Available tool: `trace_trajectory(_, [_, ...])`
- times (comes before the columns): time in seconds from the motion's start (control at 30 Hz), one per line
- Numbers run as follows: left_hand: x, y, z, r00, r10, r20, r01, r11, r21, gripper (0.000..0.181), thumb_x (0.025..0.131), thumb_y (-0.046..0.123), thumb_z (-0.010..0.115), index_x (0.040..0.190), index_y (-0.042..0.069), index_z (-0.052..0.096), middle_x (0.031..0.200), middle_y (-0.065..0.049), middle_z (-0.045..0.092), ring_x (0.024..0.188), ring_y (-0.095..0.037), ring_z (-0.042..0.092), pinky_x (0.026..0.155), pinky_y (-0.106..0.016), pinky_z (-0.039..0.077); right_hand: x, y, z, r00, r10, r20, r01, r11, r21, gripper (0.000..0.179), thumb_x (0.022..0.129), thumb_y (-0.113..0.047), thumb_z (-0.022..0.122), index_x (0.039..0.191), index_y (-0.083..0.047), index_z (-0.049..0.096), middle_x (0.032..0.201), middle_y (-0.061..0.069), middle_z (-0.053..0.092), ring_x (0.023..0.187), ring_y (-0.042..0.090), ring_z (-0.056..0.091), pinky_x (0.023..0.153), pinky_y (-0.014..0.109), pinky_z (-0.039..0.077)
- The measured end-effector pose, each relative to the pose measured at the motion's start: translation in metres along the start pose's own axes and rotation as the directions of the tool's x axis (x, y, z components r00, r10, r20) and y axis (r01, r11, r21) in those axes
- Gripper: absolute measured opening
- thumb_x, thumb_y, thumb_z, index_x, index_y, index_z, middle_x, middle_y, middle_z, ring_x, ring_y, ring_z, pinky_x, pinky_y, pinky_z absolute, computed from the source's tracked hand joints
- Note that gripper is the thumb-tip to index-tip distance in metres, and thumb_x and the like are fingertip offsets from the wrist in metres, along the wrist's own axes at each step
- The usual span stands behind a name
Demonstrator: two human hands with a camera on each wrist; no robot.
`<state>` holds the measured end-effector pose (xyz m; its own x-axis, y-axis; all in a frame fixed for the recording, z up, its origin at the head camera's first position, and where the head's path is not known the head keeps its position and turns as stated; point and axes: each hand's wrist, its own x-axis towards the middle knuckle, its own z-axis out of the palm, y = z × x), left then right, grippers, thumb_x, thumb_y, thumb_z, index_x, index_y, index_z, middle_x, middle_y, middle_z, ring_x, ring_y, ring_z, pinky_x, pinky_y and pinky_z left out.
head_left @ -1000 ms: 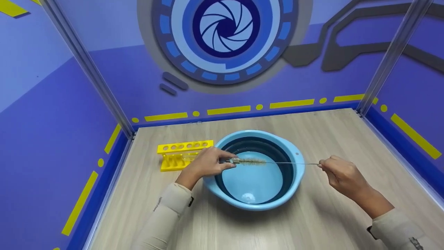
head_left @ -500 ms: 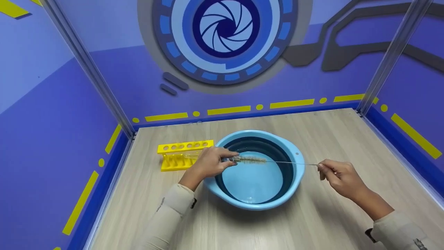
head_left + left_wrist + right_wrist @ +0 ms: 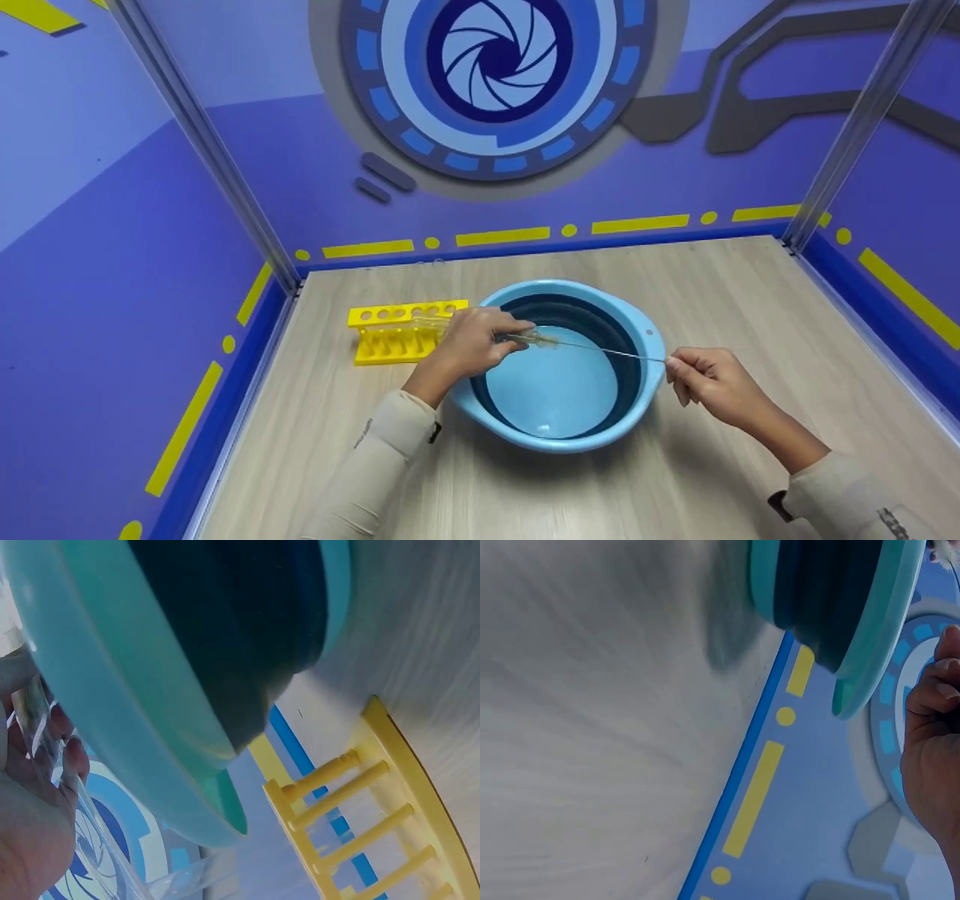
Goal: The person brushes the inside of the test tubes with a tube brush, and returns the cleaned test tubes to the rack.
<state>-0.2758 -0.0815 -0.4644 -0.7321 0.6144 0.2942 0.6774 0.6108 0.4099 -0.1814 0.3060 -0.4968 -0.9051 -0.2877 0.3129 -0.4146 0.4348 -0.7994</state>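
My left hand (image 3: pixel 504 335) grips a clear test tube (image 3: pixel 431 324) and holds it level above the left rim of a light blue basin (image 3: pixel 570 444). The tube's closed end points left over a yellow rack (image 3: pixel 390 335). My right hand (image 3: pixel 673 365) pinches the thin wire handle of a tube brush (image 3: pixel 607 351) just above the basin's right rim. The brown bristles (image 3: pixel 544 341) are mostly inside the tube mouth, with a short tuft showing. The left wrist view shows the tube (image 3: pixel 45 742) against my fingers (image 3: pixel 30 840), next to the basin (image 3: pixel 112 690).
The basin has a dark blue collapsible wall and stands mid-table on pale wood (image 3: pixel 750 300). The yellow rack (image 3: pixel 375 795) lies to its left with several holes. Purple walls and metal posts (image 3: pixel 202 142) enclose the table on three sides. The basin's outer side (image 3: pixel 870 622) fills the right wrist view.
My right hand has moved left toward the basin, pushing the brush further into the tube, so fewer bristles show. My left hand stays at the rim.
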Motion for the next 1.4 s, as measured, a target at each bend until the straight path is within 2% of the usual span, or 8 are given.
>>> trace_trajectory(0.17, [0.002, 0.005, 0.002, 1.0, 0.007, -0.009, -0.007, 0.999, 0.033, 0.033, 0.101, 0.032, 0.076, 0.134, 0.035, 0.076, 0.103, 0.01, 0.082, 0.083, -0.011, 0.059, 0.076, -0.022, 0.048, 0.009, -0.005, 0.007, 1.0, 0.019, 0.013, -0.019, 0.999, 0.028, 0.032, 0.11, -0.01, 0.058, 0.08, -0.007, 0.069, 0.057, 0.004, 0.062, 0.05, 0.012, 0.055, 0.046, 0.028, 0.045])
trace_trajectory(0.43, [0.003, 0.008, 0.007, 0.998, 0.04, -0.044, -0.037, 0.997, 0.067, 0.031, 0.101, 0.033, 0.075, 0.132, 0.033, 0.077, 0.1, 0.012, 0.082, 0.082, -0.01, 0.062, 0.073, -0.019, 0.045, 0.02, -0.014, 0.022, 0.999, -0.035, 0.009, 0.035, 0.999, 0.017, 0.029, 0.109, -0.006, 0.059, 0.082, -0.002, 0.069, 0.059, 0.004, 0.062, 0.052, 0.008, 0.055, 0.047, 0.026, 0.046])
trace_trajectory(0.67, [0.009, 0.02, 0.018, 0.992, 0.116, -0.055, -0.109, 0.987, 0.12, 0.031, 0.099, 0.032, 0.078, 0.13, 0.032, 0.078, 0.101, 0.01, 0.083, 0.083, -0.012, 0.067, 0.07, -0.018, 0.045, 0.029, -0.022, 0.039, 0.997, -0.067, 0.031, 0.068, 0.997, -0.022, 0.029, 0.108, -0.006, 0.06, 0.081, -0.012, 0.067, 0.062, -0.001, 0.06, 0.055, 0.009, 0.057, 0.053, 0.026, 0.052])
trace_trajectory(1.0, [0.011, 0.028, 0.023, 0.995, 0.09, -0.045, -0.084, 0.989, 0.124, 0.03, 0.099, 0.034, 0.078, 0.129, 0.035, 0.078, 0.099, 0.011, 0.082, 0.083, -0.011, 0.066, 0.073, -0.018, 0.046, 0.041, -0.022, 0.053, 0.984, -0.176, 0.031, 0.179, 0.977, -0.116, 0.028, 0.107, -0.006, 0.061, 0.081, -0.016, 0.065, 0.06, -0.005, 0.057, 0.055, -0.001, 0.053, 0.05, 0.023, 0.05])
trace_trajectory(1.13, [0.012, 0.031, 0.025, 0.993, 0.11, -0.036, -0.104, 0.985, 0.141, 0.029, 0.1, 0.036, 0.077, 0.129, 0.035, 0.079, 0.101, 0.011, 0.083, 0.086, -0.012, 0.069, 0.075, -0.019, 0.049, 0.046, -0.022, 0.06, 0.958, -0.281, 0.051, 0.286, 0.947, -0.149, 0.026, 0.106, -0.002, 0.062, 0.083, -0.014, 0.066, 0.061, -0.004, 0.057, 0.055, -0.005, 0.05, 0.048, 0.019, 0.046])
trace_trajectory(1.23, [0.013, 0.034, 0.026, 0.991, 0.129, -0.037, -0.122, 0.981, 0.148, 0.028, 0.101, 0.037, 0.076, 0.129, 0.034, 0.079, 0.103, 0.011, 0.083, 0.087, -0.013, 0.07, 0.075, -0.019, 0.05, 0.049, -0.021, 0.065, 0.93, -0.366, 0.042, 0.367, 0.908, -0.201, 0.025, 0.102, 0.002, 0.065, 0.082, -0.013, 0.065, 0.061, -0.005, 0.055, 0.057, -0.006, 0.048, 0.049, 0.015, 0.043])
trace_trajectory(1.33, [0.014, 0.034, 0.027, 0.99, 0.134, -0.038, -0.127, 0.981, 0.146, 0.028, 0.101, 0.037, 0.075, 0.128, 0.034, 0.079, 0.104, 0.011, 0.083, 0.088, -0.012, 0.071, 0.075, -0.018, 0.05, 0.05, -0.019, 0.067, 0.882, -0.47, 0.025, 0.456, 0.839, -0.297, 0.025, 0.094, 0.008, 0.071, 0.08, -0.012, 0.064, 0.06, -0.004, 0.052, 0.058, -0.005, 0.046, 0.051, 0.012, 0.04])
trace_trajectory(1.4, [0.014, 0.035, 0.027, 0.991, 0.133, -0.031, -0.128, 0.983, 0.132, 0.028, 0.101, 0.036, 0.076, 0.128, 0.034, 0.079, 0.105, 0.01, 0.084, 0.089, -0.013, 0.072, 0.074, -0.017, 0.05, 0.051, -0.018, 0.067, 0.836, -0.548, 0.02, 0.514, 0.769, -0.381, 0.023, 0.092, 0.007, 0.075, 0.081, -0.01, 0.064, 0.061, -0.003, 0.051, 0.057, -0.002, 0.046, 0.052, 0.012, 0.039])
